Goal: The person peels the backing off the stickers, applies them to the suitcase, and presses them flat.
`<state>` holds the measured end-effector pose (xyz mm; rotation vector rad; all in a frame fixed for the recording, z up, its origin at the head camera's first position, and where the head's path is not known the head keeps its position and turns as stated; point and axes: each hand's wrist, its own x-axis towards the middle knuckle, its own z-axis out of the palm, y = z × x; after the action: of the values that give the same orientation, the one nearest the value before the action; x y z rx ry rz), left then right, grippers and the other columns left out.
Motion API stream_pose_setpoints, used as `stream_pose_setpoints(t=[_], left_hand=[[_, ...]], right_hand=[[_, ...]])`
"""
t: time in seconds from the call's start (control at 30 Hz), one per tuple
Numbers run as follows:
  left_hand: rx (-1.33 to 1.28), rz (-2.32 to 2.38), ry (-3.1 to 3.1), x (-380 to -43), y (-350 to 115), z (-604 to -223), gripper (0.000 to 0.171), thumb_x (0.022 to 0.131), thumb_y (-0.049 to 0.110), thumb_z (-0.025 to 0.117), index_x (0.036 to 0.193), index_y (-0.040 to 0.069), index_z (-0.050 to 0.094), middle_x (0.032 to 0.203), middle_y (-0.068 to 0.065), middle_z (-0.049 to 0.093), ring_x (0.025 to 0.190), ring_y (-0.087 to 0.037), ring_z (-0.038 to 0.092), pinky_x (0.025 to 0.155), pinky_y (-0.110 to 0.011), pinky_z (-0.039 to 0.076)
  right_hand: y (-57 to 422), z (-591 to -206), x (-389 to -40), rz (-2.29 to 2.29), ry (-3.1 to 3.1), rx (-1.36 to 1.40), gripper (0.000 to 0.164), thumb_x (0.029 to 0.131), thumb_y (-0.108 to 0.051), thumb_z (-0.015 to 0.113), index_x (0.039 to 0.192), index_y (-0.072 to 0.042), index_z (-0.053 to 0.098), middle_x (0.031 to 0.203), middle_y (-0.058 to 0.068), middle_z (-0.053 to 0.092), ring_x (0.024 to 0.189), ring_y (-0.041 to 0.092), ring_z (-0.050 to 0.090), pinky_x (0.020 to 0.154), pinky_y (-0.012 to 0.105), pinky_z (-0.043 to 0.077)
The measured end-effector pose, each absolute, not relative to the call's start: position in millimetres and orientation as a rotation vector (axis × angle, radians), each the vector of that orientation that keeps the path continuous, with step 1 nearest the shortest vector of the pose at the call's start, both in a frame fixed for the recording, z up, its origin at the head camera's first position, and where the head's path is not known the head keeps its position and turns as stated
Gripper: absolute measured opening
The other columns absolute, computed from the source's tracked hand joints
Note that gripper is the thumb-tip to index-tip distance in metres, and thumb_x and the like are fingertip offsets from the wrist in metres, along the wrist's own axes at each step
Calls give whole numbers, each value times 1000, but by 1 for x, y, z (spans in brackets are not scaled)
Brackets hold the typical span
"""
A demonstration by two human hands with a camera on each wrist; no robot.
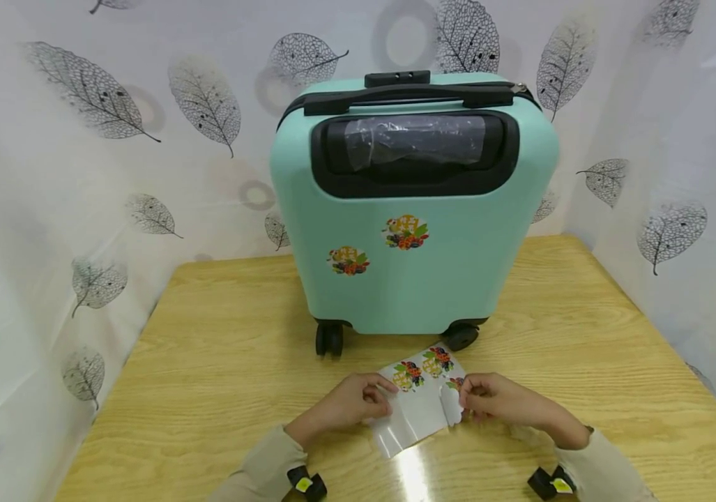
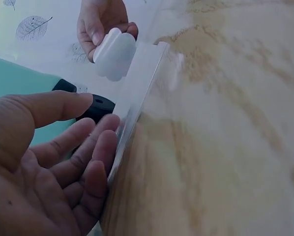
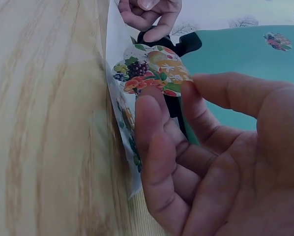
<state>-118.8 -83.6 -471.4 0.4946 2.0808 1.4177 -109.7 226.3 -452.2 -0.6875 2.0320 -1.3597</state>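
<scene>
In front of the mint-green hard-shell suitcase (image 1: 445, 279), the right hand (image 1: 505, 399) pinches a colourful, scalloped, fruit-printed sticker (image 3: 152, 71) between thumb and finger, over a glossy white rectangular sticker sheet (image 1: 404, 418); the left hand (image 1: 353, 403), thumb and fingers loosely apart, touches the sheet.

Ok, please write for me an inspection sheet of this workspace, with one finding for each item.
Surface: yellow wood-grain table, glare near the front.
Job's things: mint-green hard-shell suitcase with black trim, upright, two roundish fruit stickers on its face; glossy white sticker sheet in front of it.
Clutter: nothing seen.
Grips: left bare-hand grip touches the sheet; right bare-hand grip pinches a scallop-edged fruit sticker.
Cables: nothing seen.
Surroundings: white backdrop with grey leaf prints.
</scene>
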Motion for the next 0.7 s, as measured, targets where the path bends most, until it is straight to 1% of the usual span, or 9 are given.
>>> stream_pose_setpoints(t=[0.1,0.2,0.3,0.4,0.47,0.7], left_hand=[[540,1337,2131,-118,-83,-472,27,88,7,67,115,4,66,88,-4,69,73,-4,56,61,-17,44],[585,1259,2181,-117,-83,-471,28,88,10,68,116,7,67,88,0,68,74,-2,55,65,-17,45],[638,1175,2229,-116,-81,-468,30,87,14,70,117,9,68,86,4,65,72,0,53,66,-17,45],[695,1092,2273,-115,-80,-464,30,87,17,71,116,11,69,83,7,61,70,2,49,65,-16,43],[725,1040,2302,-115,-79,-463,29,87,19,72,115,12,70,81,9,59,69,3,47,64,-16,42],[749,939,2360,-117,-76,-464,30,83,20,76,112,14,71,76,14,55,66,4,44,64,-15,40]], right_hand=[[228,-453,-109,-1368,2031,-690,22,102,-11,44,96,7,57,88,20,65,69,7,61,56,23,47],[229,-453,-109,-1375,2031,-687,22,102,-12,45,96,6,57,87,17,65,68,7,61,56,22,47],[230,-453,-108,-1390,2019,-690,22,102,-11,45,96,7,56,86,19,64,68,5,60,55,22,45],[232,-453,-108,-1410,1993,-688,22,101,-10,44,97,8,56,85,24,63,68,4,58,53,22,44],[233,-453,-107,-1423,1969,-674,23,102,-9,44,98,10,56,86,24,63,69,5,57,53,22,43],[240,-450,-105,-1437,1958,-625,24,102,-10,43,99,10,55,88,16,63,70,7,58,54,23,44]])
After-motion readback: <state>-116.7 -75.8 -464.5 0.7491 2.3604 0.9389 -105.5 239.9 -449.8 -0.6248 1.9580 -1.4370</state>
